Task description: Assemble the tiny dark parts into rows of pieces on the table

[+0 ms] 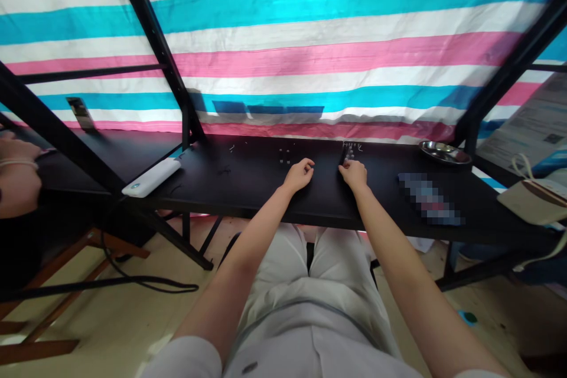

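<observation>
My left hand (300, 175) rests on the black tabletop with its fingers curled in. Whatever lies between its fingertips, if anything, is too small to make out. A little to the right, my right hand (355, 175) is closed, thumb and fingers together, at the near end of a group of small grey pieces (349, 153). What it pinches is hidden. Whitish marks or bits (353, 145) lie just behind that group. Several tiny light squares (284, 156) sit on the table beyond my left hand.
On the black table (239, 189) lie a long white device (153, 178), a metal dish (445, 153) and a blurred-out flat object (429, 199). A beige bag (534, 199) is at the right edge. Another person's arm (18, 177) shows at far left. Striped sheeting hangs behind.
</observation>
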Demonstrator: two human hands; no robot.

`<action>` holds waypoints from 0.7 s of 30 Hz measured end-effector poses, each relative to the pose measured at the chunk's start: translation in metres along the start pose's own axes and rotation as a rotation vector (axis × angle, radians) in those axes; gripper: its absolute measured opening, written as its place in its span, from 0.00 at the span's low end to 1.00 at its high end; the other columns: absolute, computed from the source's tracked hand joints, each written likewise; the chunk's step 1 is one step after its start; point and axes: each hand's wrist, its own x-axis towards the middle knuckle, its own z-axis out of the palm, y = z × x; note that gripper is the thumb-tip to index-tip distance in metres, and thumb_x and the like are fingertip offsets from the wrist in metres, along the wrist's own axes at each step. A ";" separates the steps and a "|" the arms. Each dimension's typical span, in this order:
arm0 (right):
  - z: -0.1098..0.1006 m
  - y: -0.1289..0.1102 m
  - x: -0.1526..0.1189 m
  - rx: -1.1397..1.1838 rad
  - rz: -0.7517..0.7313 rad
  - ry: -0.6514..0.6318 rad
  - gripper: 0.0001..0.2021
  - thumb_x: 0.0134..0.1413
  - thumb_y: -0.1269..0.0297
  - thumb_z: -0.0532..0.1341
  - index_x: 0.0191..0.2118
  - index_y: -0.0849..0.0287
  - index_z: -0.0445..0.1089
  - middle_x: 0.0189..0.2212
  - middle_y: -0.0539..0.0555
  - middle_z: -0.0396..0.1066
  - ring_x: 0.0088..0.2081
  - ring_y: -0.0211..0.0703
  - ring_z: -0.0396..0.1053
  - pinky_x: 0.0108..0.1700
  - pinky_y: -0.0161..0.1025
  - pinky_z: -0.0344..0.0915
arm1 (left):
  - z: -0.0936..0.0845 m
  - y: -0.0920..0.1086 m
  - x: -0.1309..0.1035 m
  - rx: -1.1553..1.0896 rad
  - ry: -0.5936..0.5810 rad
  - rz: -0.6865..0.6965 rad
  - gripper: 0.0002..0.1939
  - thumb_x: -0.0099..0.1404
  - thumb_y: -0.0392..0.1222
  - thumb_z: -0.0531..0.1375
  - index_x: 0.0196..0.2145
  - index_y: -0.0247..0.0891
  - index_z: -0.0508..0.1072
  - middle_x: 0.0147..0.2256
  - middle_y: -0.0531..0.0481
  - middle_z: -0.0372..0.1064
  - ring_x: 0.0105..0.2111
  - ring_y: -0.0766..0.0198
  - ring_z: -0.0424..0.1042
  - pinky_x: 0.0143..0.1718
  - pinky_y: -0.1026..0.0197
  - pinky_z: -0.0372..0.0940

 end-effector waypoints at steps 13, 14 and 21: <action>-0.002 0.010 0.002 0.039 0.031 -0.008 0.11 0.51 0.56 0.61 0.33 0.58 0.76 0.34 0.57 0.75 0.40 0.49 0.70 0.42 0.42 0.62 | -0.001 0.002 0.000 0.015 0.001 -0.022 0.10 0.60 0.35 0.55 0.41 0.37 0.68 0.28 0.54 0.69 0.24 0.72 0.63 0.32 0.66 0.61; -0.004 0.011 0.001 0.030 0.048 -0.010 0.12 0.50 0.55 0.61 0.33 0.58 0.76 0.34 0.58 0.74 0.40 0.49 0.70 0.42 0.42 0.62 | -0.001 0.002 0.000 0.016 0.000 -0.023 0.10 0.60 0.35 0.55 0.41 0.37 0.68 0.28 0.54 0.69 0.24 0.72 0.64 0.32 0.66 0.61; -0.013 0.012 -0.001 -0.060 0.104 -0.013 0.13 0.51 0.54 0.61 0.34 0.58 0.76 0.35 0.60 0.74 0.41 0.51 0.71 0.42 0.43 0.61 | -0.001 0.003 -0.001 0.021 0.009 -0.013 0.10 0.60 0.34 0.54 0.40 0.37 0.68 0.27 0.54 0.69 0.24 0.71 0.64 0.32 0.66 0.61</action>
